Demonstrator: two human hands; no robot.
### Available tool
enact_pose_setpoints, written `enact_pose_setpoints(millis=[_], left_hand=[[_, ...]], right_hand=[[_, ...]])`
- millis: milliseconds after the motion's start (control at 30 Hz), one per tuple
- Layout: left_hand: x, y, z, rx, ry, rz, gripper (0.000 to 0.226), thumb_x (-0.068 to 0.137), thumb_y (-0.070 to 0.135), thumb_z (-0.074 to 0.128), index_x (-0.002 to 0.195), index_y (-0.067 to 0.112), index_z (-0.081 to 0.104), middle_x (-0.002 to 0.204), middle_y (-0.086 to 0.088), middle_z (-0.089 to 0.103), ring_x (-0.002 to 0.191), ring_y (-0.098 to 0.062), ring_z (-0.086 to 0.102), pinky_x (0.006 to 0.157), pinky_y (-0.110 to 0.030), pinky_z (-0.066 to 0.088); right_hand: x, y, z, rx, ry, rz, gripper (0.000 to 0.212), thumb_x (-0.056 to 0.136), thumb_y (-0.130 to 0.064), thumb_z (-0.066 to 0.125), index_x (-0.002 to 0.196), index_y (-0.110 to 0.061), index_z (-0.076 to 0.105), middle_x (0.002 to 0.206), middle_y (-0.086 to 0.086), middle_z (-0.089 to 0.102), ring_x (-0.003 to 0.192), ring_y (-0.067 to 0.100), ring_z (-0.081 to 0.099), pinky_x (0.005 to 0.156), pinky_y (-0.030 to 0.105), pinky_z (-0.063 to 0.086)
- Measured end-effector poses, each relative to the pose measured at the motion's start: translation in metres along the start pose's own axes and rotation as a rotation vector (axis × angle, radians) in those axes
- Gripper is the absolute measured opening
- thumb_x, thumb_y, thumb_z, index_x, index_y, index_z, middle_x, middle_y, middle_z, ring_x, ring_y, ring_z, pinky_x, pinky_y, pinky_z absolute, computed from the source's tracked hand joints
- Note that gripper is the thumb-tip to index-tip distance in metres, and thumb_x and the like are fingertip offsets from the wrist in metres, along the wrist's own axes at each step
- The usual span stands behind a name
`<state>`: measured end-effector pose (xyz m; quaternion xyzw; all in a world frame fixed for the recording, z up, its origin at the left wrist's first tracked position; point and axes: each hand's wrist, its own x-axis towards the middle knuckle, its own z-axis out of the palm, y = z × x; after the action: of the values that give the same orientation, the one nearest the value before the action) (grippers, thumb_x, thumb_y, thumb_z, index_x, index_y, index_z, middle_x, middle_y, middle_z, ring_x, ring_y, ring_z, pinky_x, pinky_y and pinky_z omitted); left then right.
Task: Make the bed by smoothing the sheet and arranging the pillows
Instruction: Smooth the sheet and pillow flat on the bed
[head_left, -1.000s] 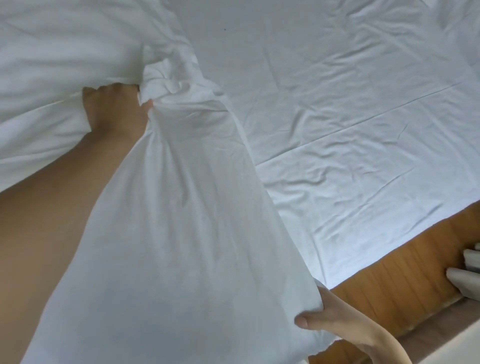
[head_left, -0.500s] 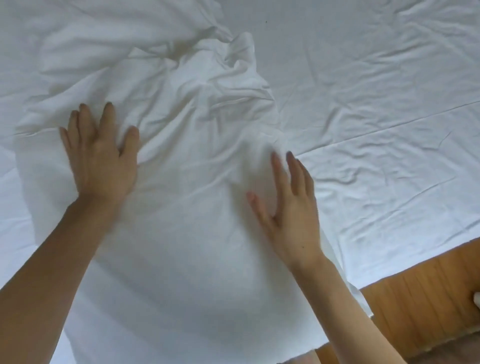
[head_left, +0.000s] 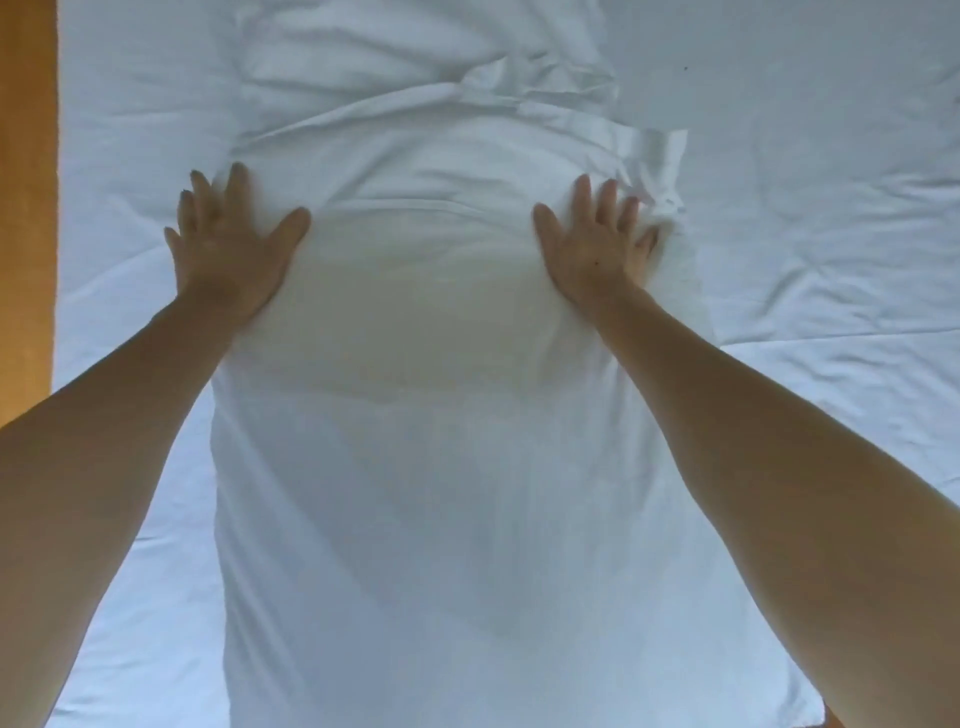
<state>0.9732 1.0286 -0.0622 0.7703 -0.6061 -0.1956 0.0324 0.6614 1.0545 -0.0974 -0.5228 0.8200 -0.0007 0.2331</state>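
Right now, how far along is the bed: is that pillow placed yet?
Done: the pillow lies flat on the sheet. In hand: the left hand and right hand press flat on its far half. Left: the bunched pillowcase end beyond the hands and the sheet's creases at right. No second pillow clearly shows.

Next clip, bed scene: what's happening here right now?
A person is leaning over a bed and pressing a white pillow flat with both palms. The left hand lies spread on the pillow's left side, the right hand on its right side, fingers straight. The pillow lies lengthwise on the white sheet, which shows creases. The pillowcase's far end is bunched and wrinkled. A strip of wood shows along the left edge.
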Motion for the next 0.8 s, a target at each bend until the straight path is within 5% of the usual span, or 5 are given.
enact_pose_setpoints(millis=[133, 400, 600, 700, 800], left_hand=[[0.001, -0.009, -0.002, -0.368, -0.111, -0.393, 0.103, 0.075, 0.07, 0.059, 0.151, 0.013, 0.018, 0.15, -0.014, 0.034, 0.134, -0.034, 0.037, 0.11, -0.045, 0.032], [-0.004, 0.021, -0.011, -0.242, 0.511, -0.08, 0.037, 0.095, 0.042, 0.041, 0.1, 0.006, 0.048, 0.099, -0.023, 0.061, 0.093, -0.038, 0.055, 0.074, -0.04, 0.038], [0.034, 0.021, 0.002, -0.184, 0.391, -0.308, 0.043, 0.091, 0.01, 0.036, 0.134, 0.009, 0.037, 0.135, -0.013, 0.045, 0.123, -0.034, 0.045, 0.099, -0.041, 0.035], [0.015, 0.035, -0.004, -0.096, 0.52, 0.078, 0.054, 0.089, 0.019, 0.042, 0.142, 0.01, 0.035, 0.146, -0.012, 0.035, 0.137, -0.029, 0.032, 0.113, -0.033, 0.021], [-0.012, 0.047, 0.007, -0.012, 0.396, 0.493, 0.054, 0.095, 0.039, 0.041, 0.142, 0.011, 0.042, 0.151, -0.018, 0.031, 0.141, -0.037, 0.025, 0.117, -0.044, 0.014]], right_hand=[[0.012, -0.003, -0.004, 0.034, 0.082, 0.114, 0.091, 0.083, -0.077, 0.025, 0.153, -0.022, 0.002, 0.158, 0.014, 0.016, 0.145, 0.036, 0.011, 0.114, 0.057, 0.001], [0.026, 0.006, -0.037, 0.007, 0.353, 0.069, 0.051, 0.099, -0.05, 0.035, 0.12, -0.007, 0.052, 0.114, 0.022, 0.062, 0.106, 0.039, 0.058, 0.085, 0.041, 0.042], [0.055, -0.016, -0.026, 0.093, 0.404, 0.191, 0.051, 0.097, -0.017, 0.038, 0.146, -0.026, 0.031, 0.139, 0.012, 0.043, 0.124, 0.033, 0.043, 0.102, 0.041, 0.031], [0.035, -0.039, -0.029, 0.069, 0.654, -0.25, 0.056, 0.092, -0.017, 0.045, 0.147, -0.015, 0.037, 0.147, 0.017, 0.039, 0.135, 0.035, 0.036, 0.113, 0.041, 0.027], [0.004, -0.053, -0.011, 0.052, 0.487, -0.796, 0.049, 0.095, -0.039, 0.046, 0.139, -0.017, 0.05, 0.148, 0.017, 0.04, 0.138, 0.037, 0.035, 0.114, 0.046, 0.023]])
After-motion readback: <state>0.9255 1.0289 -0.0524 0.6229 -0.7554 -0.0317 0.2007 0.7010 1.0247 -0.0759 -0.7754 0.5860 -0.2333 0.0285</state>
